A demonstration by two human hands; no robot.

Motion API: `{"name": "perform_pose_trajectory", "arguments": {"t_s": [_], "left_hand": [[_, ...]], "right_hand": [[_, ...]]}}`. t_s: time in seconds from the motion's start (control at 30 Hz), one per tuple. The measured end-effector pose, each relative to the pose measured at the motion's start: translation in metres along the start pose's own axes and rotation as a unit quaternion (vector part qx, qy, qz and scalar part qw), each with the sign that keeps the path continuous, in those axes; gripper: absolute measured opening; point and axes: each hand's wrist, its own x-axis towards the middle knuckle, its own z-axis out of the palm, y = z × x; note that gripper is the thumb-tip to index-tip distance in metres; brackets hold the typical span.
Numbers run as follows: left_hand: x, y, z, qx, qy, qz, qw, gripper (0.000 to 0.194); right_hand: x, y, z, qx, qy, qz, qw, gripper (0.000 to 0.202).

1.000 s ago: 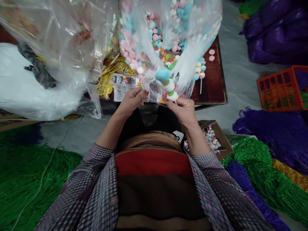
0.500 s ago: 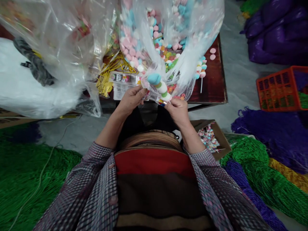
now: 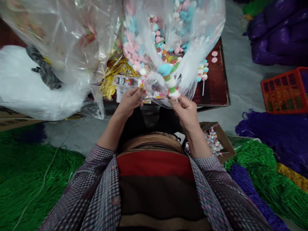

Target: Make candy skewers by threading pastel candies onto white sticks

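My right hand (image 3: 185, 109) pinches the lower end of a candy skewer (image 3: 169, 78), a stack of blue, white and green sweets, slightly blurred. My left hand (image 3: 131, 100) is closed on the edge of a clear plastic wrapper (image 3: 152, 86) with a printed label. Skewer and wrapper overlap in the view; whether the sweets are inside it I cannot tell. Beyond my hands a large clear bag (image 3: 141, 29) holds pink, white and blue sweets. Gold twist ties (image 3: 109, 88) and printed packets (image 3: 125, 81) lie near my left hand.
More skewers (image 3: 202, 71) and two pink sweets (image 3: 214, 57) lie on the dark red table (image 3: 216, 91). Clear bags (image 3: 60, 41) cover its left. A cardboard box (image 3: 225, 141) of wrapped sweets stands below right, near an orange crate (image 3: 282, 91) and green strands (image 3: 260, 163).
My right hand has moved right with the skewer, apart from my left hand. The wrapper between them shows more of its label. The whole view has shifted slightly.
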Motion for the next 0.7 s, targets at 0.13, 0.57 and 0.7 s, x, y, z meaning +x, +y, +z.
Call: {"name": "perform_pose_trajectory", "arguments": {"t_s": [0.13, 0.57, 0.7], "left_hand": [[0.000, 0.004, -0.003, -0.071, 0.011, 0.003, 0.997, 0.046], [-0.002, 0.005, 0.000, -0.131, -0.017, 0.011, 0.991, 0.050], [0.000, 0.001, 0.002, -0.129, -0.001, 0.022, 0.991, 0.048]], "right_hand": [[-0.015, -0.006, -0.031, -0.010, 0.007, -0.001, 1.000, 0.032], [-0.033, -0.021, -0.051, -0.127, -0.021, -0.051, 0.990, 0.023], [-0.035, -0.017, -0.051, -0.148, -0.017, -0.080, 0.986, 0.024]]}}
